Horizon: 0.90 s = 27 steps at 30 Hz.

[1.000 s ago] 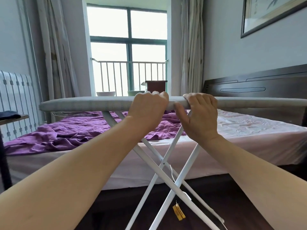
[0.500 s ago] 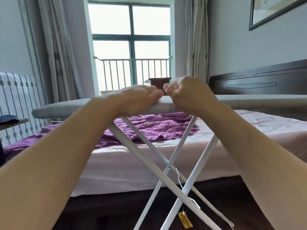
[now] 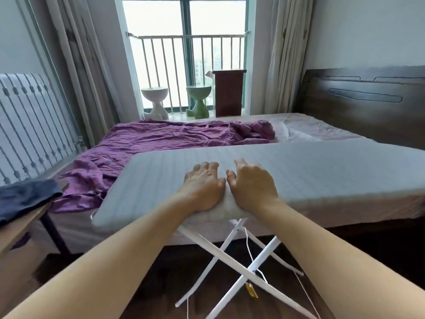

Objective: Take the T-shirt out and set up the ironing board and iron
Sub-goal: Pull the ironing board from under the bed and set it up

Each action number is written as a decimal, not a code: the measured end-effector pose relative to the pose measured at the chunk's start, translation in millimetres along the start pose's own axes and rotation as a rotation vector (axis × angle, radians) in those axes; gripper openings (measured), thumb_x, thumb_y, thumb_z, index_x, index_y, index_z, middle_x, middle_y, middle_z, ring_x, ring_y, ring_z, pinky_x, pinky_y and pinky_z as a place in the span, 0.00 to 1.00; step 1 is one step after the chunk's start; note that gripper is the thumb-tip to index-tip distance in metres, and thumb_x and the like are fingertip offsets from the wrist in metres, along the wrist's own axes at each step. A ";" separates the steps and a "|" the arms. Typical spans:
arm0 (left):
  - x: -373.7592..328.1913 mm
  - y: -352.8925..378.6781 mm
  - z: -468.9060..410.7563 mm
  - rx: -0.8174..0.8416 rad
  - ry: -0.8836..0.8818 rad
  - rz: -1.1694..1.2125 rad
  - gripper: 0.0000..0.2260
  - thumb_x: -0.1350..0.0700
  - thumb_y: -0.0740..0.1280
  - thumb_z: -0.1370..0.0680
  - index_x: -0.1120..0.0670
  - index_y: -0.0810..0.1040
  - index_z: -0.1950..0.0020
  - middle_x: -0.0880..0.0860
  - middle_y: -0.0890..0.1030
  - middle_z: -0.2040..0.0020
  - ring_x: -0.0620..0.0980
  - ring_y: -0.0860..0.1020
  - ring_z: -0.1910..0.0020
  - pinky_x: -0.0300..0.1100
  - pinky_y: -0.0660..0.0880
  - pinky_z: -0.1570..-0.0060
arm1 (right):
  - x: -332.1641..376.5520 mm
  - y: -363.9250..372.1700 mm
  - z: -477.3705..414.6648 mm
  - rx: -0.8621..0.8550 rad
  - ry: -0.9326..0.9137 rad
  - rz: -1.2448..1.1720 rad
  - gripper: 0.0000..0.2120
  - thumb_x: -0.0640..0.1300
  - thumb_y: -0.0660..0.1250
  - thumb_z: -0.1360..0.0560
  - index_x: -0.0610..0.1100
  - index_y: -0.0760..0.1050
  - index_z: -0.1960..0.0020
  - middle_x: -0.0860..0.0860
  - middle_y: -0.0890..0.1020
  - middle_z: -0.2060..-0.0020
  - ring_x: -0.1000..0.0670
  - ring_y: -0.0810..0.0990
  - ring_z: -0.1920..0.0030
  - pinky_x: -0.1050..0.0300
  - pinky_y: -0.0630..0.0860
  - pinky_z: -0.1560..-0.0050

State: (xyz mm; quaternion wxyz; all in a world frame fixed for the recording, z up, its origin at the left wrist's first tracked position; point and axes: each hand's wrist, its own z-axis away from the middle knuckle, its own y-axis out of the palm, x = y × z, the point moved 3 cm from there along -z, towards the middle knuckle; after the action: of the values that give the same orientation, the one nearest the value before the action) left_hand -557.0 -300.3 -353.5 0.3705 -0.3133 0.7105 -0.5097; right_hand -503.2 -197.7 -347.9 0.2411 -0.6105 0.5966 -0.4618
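The ironing board point(image 3: 322, 171), padded in pale grey, stands unfolded on crossed white legs point(image 3: 232, 259) in front of the bed. My left hand point(image 3: 202, 187) and my right hand point(image 3: 253, 185) lie palm down side by side on its top near the front edge, fingers spread, thumbs almost touching. A dark blue cloth point(image 3: 27, 199), possibly the T-shirt, lies on a small table at the left. No iron is in view.
The bed point(image 3: 310, 132) with a crumpled purple sheet point(image 3: 161, 143) lies right behind the board. A white radiator point(image 3: 30, 125) stands left, a dark headboard point(image 3: 368, 97) right. The wooden side table point(image 3: 20, 224) is at my left. A yellow tag point(image 3: 251, 290) hangs from the legs.
My view has risen from level with the board's edge to above it. My hands have let go of the edge they gripped and now lie flat on the top.
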 end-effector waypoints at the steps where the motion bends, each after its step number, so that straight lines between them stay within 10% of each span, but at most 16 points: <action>1: 0.6 -6.3 1.0 0.037 -0.021 0.027 0.22 0.48 0.52 0.19 0.56 0.59 0.27 0.56 0.62 0.27 0.55 0.59 0.29 0.52 0.57 0.31 | 3.2 -5.9 -1.3 0.037 0.006 -0.001 0.17 0.50 0.56 0.20 0.40 0.71 0.38 0.41 0.80 0.45 0.41 0.75 0.42 0.49 0.71 0.46; 13: -16.3 -43.1 16.0 0.321 -0.139 0.065 0.22 0.50 0.53 0.19 0.57 0.58 0.27 0.57 0.59 0.26 0.57 0.57 0.27 0.49 0.52 0.27 | 12.5 -50.3 1.6 0.509 0.055 0.136 0.26 0.52 0.52 0.19 0.42 0.55 0.24 0.45 0.70 0.31 0.45 0.67 0.31 0.51 0.64 0.34; 27: -28.8 -204.6 17.6 0.207 -0.031 0.099 0.23 0.52 0.55 0.19 0.58 0.58 0.26 0.56 0.62 0.26 0.54 0.58 0.27 0.49 0.48 0.26 | 64.9 -188.6 -29.6 0.413 0.148 0.000 0.27 0.52 0.53 0.19 0.42 0.56 0.24 0.44 0.67 0.28 0.45 0.65 0.28 0.49 0.60 0.29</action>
State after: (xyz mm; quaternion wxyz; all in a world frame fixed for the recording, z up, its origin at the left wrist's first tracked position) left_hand -513.0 -343.5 -155.6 0.4366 -0.2457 0.6628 -0.5565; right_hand -442.0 -219.4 -157.0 0.3167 -0.5127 0.5055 -0.6176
